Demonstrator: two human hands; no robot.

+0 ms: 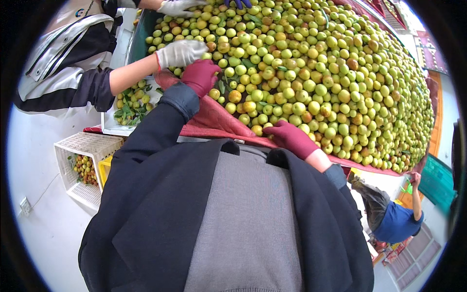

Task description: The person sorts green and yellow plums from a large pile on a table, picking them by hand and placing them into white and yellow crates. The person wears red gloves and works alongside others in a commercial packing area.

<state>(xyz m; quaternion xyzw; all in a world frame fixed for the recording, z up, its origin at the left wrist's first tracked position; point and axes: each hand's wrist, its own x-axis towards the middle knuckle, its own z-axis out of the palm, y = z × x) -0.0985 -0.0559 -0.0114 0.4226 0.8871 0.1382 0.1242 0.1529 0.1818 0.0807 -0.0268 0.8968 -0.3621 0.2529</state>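
A large heap of small yellow-green fruit [321, 89], which look like jujubes, spreads before me; some have brown blush. My left hand [200, 77], in a maroon glove, is curled at the heap's left edge, above a red woven sheet [219, 118]. Its fingertips are partly hidden, so a fruit in them cannot be made out. Just beyond it, almost touching, is a co-worker's white-gloved hand [180, 54]. My right hand [292, 138], gloved alike, lies on the near edge of the heap. Its fingertips are beside yellowish fruit; whether they grip one is unclear.
Left of my arm, a white tray [109, 125] holds fruit and leaves. A white plastic crate [87, 142] with browner fruit stands lower left, beside a yellow container [105, 168]. Another white-gloved hand [178, 7] and a purple-gloved hand [238, 3] are at the far side. A person in blue [396, 222] is at right.
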